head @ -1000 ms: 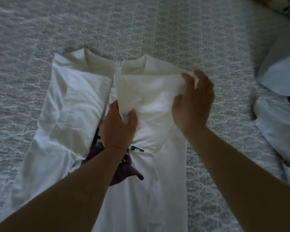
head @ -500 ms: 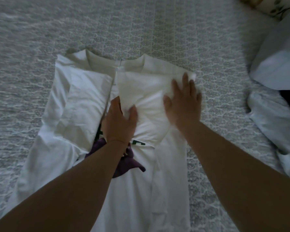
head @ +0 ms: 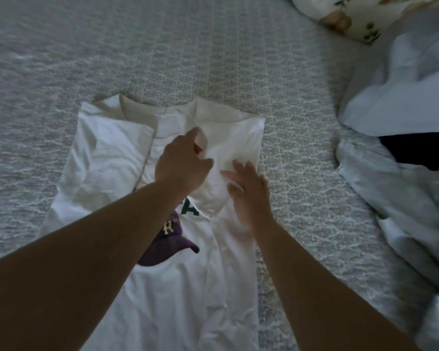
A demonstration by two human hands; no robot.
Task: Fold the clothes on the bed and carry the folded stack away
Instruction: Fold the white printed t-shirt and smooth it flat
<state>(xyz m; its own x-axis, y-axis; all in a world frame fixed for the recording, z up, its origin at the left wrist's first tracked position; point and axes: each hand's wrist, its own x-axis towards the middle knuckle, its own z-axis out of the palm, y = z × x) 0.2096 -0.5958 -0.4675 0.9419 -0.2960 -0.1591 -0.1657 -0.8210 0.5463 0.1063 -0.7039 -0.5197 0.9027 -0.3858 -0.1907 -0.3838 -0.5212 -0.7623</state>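
**Shirt half-folded under both hands**

Head view: your shirt [head: 107, 158] lies flat on the bed [head: 162, 46], collar at the far end, hem running out of the frame toward you. Both sleeves are folded in over the chest, so the body forms a long narrow strip. A purple cap print [head: 167, 245] with pale lettering shows on the front, just below your left forearm, with a green letter beside it at the edge of the folded-in right sleeve.

Your left hand [head: 180, 165] sits on the upper chest of the shirt, near the collar. Its fingers are curled and appear to pinch a bit of the white cloth, though the fingertips are partly hidden behind the knuckles, so the grip is not fully clear. Your right hand [head: 249, 191] lies just beside it, on the folded right sleeve. Its fingers are straight and spread, pressing flat on the fabric, and it is blurred. The two hands are close but not touching.

To your right, well apart from the shirt, a heap of pale blue clothes [head: 401, 92] lies rumpled on the bed, with a dark garment [head: 421, 150] showing in the middle of it. At the far right corner lies a floral pillow [head: 345, 13], touching the top of the heap.
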